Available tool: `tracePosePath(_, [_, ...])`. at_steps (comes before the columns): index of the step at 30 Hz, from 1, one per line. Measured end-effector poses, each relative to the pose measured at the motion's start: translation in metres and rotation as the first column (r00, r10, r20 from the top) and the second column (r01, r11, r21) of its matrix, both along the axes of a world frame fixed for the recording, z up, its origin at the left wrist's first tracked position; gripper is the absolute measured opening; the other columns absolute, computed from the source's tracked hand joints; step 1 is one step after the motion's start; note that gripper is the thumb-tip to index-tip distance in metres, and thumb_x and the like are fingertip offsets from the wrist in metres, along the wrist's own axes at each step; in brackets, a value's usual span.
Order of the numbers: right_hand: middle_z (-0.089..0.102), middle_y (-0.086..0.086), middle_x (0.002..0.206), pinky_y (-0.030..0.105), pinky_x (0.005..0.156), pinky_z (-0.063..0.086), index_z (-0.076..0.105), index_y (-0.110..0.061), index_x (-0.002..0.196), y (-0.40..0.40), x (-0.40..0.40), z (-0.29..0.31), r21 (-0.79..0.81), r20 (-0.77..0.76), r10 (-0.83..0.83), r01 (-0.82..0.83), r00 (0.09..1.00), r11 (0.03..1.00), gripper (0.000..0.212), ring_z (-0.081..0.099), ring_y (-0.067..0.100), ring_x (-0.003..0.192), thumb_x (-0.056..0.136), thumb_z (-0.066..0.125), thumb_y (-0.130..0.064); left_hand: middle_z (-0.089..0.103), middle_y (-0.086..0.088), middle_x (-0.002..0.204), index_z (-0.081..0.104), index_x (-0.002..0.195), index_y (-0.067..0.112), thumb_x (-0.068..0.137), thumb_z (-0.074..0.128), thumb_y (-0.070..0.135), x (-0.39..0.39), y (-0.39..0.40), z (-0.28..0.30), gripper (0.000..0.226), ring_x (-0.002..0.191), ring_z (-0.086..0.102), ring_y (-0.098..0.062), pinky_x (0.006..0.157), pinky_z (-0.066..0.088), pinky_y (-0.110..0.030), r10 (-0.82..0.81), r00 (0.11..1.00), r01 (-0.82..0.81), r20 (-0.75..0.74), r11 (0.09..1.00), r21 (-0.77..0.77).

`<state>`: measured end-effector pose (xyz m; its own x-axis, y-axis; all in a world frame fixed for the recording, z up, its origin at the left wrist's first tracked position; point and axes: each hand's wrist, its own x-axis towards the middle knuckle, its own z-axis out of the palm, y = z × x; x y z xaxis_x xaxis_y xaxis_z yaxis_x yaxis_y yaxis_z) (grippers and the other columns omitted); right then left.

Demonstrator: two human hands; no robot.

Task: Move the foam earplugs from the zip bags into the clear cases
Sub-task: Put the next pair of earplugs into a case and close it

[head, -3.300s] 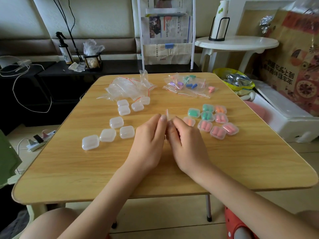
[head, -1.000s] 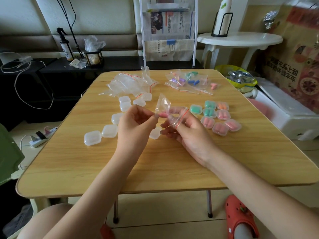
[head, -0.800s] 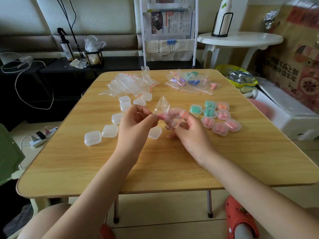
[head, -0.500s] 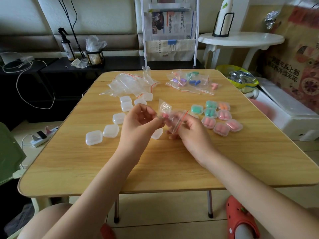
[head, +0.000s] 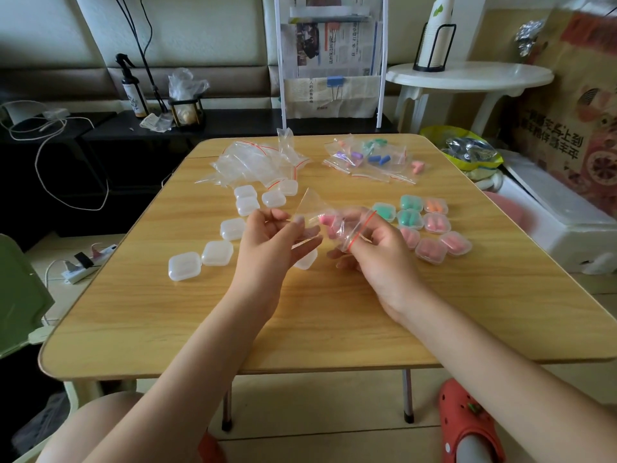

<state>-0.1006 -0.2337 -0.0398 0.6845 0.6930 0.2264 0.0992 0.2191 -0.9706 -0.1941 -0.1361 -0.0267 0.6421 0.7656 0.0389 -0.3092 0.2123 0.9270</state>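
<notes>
Both hands hold one small clear zip bag above the wooden table: left hand pinches its bottom corner, right hand grips its red-striped mouth. Pink foam earplugs sit inside; empty clear cases lie at nine o'clock.

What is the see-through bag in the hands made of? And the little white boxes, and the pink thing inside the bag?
The zip bag looks like thin soft plastic film: clear, shiny and crinkled, with a red zip strip. The empty cases seem to be stiff frosted plastic, milky with rounded corners. The pink earplug inside the bag looks like matte foam, going by its dull surface, though it is blurred.
</notes>
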Motion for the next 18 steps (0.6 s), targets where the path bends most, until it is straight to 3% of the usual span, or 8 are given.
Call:
tracePosePath(4, [0.068, -0.004, 0.082, 0.020, 0.059, 0.050, 0.069, -0.016, 0.093, 0.0010, 0.0021, -0.0002, 0.011, -0.107, -0.009, 0.010, 0.994, 1.000, 0.011, 0.064, 0.013, 0.066, 0.093, 0.059, -0.011, 0.055, -0.008, 0.081, 0.045, 0.093, 0.011, 0.095, 0.050, 0.002, 0.0026, -0.0015, 0.0003, 0.010, 0.094, 0.069, -0.026, 0.087, 0.055, -0.038, 0.011, 1.000, -0.011, -0.018, 0.999, -0.032])
tracePosePath(7, [0.069, 0.003, 0.086, 0.024, 0.060, 0.052, 0.069, -0.010, 0.102, 0.0005, 0.0052, -0.0004, 0.005, -0.145, -0.033, 0.034, 0.989, 0.999, 0.016, 0.065, 0.013, 0.066, 0.093, 0.057, -0.002, 0.058, 0.000, 0.059, 0.043, 0.096, 0.010, 0.096, 0.047, 0.000, 0.0017, 0.0004, 0.0014, 0.010, 0.083, 0.071, -0.025, 0.077, 0.058, -0.029, -0.050, 0.998, 0.055, 0.042, 0.992, -0.116])
tracePosePath(9, [0.072, 0.006, 0.092, 0.023, 0.057, 0.053, 0.070, -0.016, 0.098, -0.0004, 0.0035, -0.0007, 0.001, -0.071, -0.031, 0.031, 0.997, 1.000, 0.018, 0.063, 0.016, 0.067, 0.090, 0.061, -0.004, 0.059, 0.002, 0.055, 0.044, 0.096, 0.010, 0.095, 0.049, 0.000, 0.0002, 0.0015, 0.0017, 0.010, 0.074, 0.070, -0.021, 0.069, 0.057, -0.024, -0.073, 0.995, 0.082, 0.068, 0.986, -0.147])
tracePosePath(14, [0.069, -0.010, 0.081, 0.024, 0.050, 0.051, 0.068, -0.028, 0.098, -0.0014, 0.0000, -0.0025, -0.046, 0.209, -0.021, 0.032, 0.978, 0.998, 0.026, 0.060, 0.014, 0.064, 0.091, 0.060, -0.004, 0.063, -0.002, 0.064, 0.045, 0.093, 0.008, 0.093, 0.053, 0.000, -0.0028, 0.0048, 0.0017, 0.011, 0.068, 0.070, -0.014, 0.066, 0.056, -0.020, -0.086, 0.991, 0.105, 0.103, 0.974, -0.199])
tracePosePath(18, [0.066, 0.002, 0.072, 0.032, 0.056, 0.054, 0.066, -0.020, 0.111, 0.0028, 0.0023, -0.0095, -0.173, 0.427, -0.051, 0.137, 0.903, 0.975, 0.040, 0.059, 0.013, 0.057, 0.087, 0.050, 0.008, 0.059, -0.006, 0.073, 0.048, 0.095, 0.010, 0.091, 0.055, 0.000, -0.0036, 0.0012, 0.0010, 0.013, 0.071, 0.066, -0.014, 0.072, 0.057, -0.021, -0.071, 0.997, 0.072, 0.020, 0.996, -0.061])
